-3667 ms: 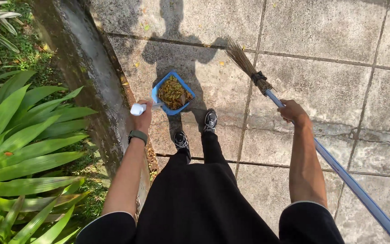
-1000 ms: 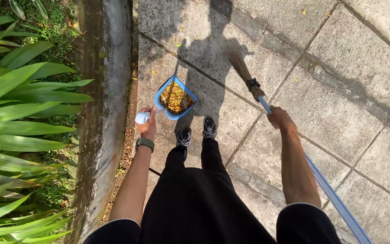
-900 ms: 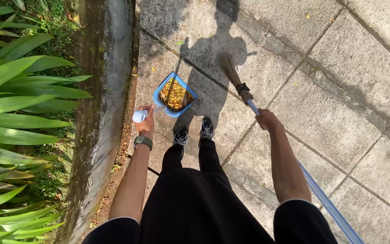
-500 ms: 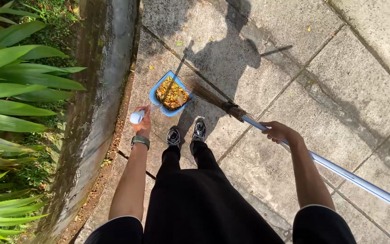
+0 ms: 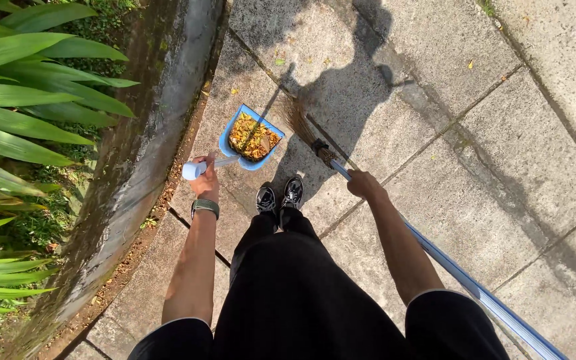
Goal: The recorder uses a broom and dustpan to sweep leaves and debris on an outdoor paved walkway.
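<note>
1. Since half a second ago the broom has swung closer to the dustpan; its bristle head now lies just beside the pan's right edge, and the right hand has come in nearer the shoes.
2. Landmark, the dustpan: a blue scoop with a pale handle, set on the grey paving slabs, just ahead of the shoes; the person's shadow falls across the slabs beyond it.
3. Inside the dustpan sits a heap of yellow and brown dry leaves; a few loose leaves lie on the slabs beyond it.
4. Left of the dustpan runs a mossy concrete kerb; beyond that kerb stand broad green plants.
5. Left hand, with a dark wristband, is closed round the dustpan's handle at its near end.
6. Right hand is wrapped round the broom's blue and white pole, right of the dustpan, just below the dark binding of the brown bristles; the pole runs back past the person's right leg.
</note>
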